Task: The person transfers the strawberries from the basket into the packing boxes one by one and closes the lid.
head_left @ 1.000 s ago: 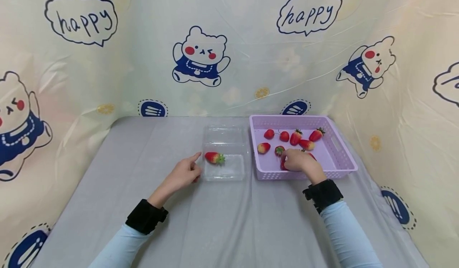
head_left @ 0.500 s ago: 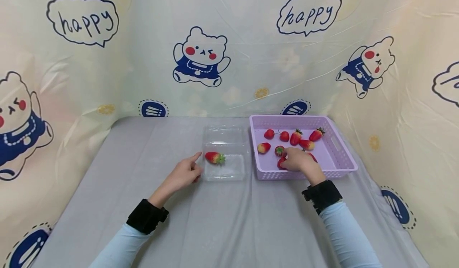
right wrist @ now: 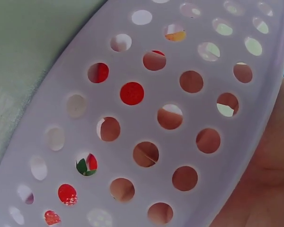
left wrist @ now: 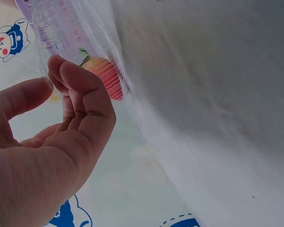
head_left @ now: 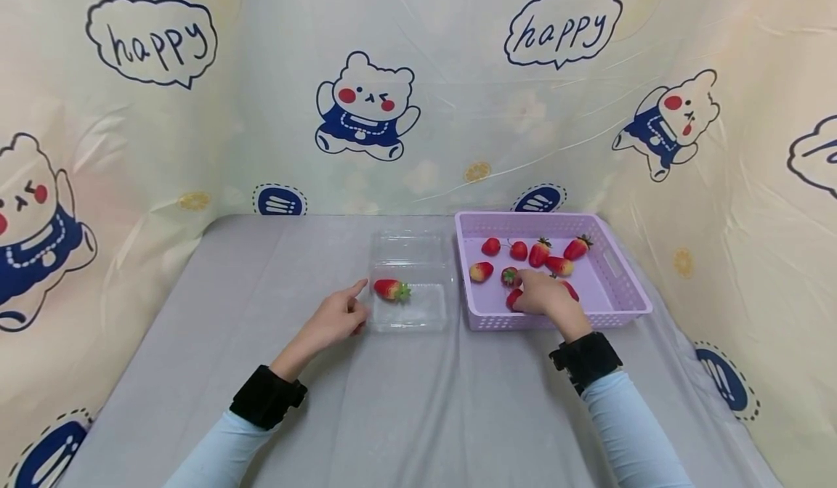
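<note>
My left hand is at the left side of a clear plastic clamshell box. Its index finger reaches straight to the box's edge, while the other fingers curl loosely. In the left wrist view, the thumb and fingertips of the left hand lie close to the clear rim. One strawberry lies in the box, green leaves to the right. My right hand reaches into a lilac basket and appears to pinch a strawberry near its front wall; the fingertips are mostly hidden.
Several more strawberries, such as one at the back right, lie spread in the basket. The box's lid lies back behind it. Grey cloth covers the table, with a printed curtain behind. The basket's perforated wall blocks much of the right wrist view.
The right hand shifts very slightly at the strawberry by the basket's front wall, showing a bit more of it. The left hand and box stay in place.
</note>
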Demonstrator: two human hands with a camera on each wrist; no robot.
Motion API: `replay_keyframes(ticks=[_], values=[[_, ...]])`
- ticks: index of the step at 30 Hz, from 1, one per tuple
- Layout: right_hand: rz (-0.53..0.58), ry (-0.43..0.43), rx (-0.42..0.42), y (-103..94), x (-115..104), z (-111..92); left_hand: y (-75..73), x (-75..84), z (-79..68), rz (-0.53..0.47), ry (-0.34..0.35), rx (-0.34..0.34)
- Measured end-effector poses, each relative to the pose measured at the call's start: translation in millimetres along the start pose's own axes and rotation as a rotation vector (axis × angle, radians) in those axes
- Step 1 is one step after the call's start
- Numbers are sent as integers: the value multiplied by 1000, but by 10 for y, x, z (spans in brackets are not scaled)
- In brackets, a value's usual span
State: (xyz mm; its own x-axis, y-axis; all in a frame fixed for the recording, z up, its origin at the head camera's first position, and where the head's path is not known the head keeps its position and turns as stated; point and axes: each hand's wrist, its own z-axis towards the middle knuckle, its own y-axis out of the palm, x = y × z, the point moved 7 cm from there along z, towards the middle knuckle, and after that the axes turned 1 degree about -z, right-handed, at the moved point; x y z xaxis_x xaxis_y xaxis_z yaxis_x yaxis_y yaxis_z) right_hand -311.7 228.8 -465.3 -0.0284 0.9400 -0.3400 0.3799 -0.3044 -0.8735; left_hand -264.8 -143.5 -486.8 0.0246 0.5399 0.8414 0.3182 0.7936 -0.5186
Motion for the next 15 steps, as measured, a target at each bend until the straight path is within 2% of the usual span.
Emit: replay_keyframes(ticks=[5,15], values=[[18,11,26,-24,3,-4,-6,7,5,-2,7,3],[-7,-16,22,-12,-7,-3,-5,9,6,6,11,1]])
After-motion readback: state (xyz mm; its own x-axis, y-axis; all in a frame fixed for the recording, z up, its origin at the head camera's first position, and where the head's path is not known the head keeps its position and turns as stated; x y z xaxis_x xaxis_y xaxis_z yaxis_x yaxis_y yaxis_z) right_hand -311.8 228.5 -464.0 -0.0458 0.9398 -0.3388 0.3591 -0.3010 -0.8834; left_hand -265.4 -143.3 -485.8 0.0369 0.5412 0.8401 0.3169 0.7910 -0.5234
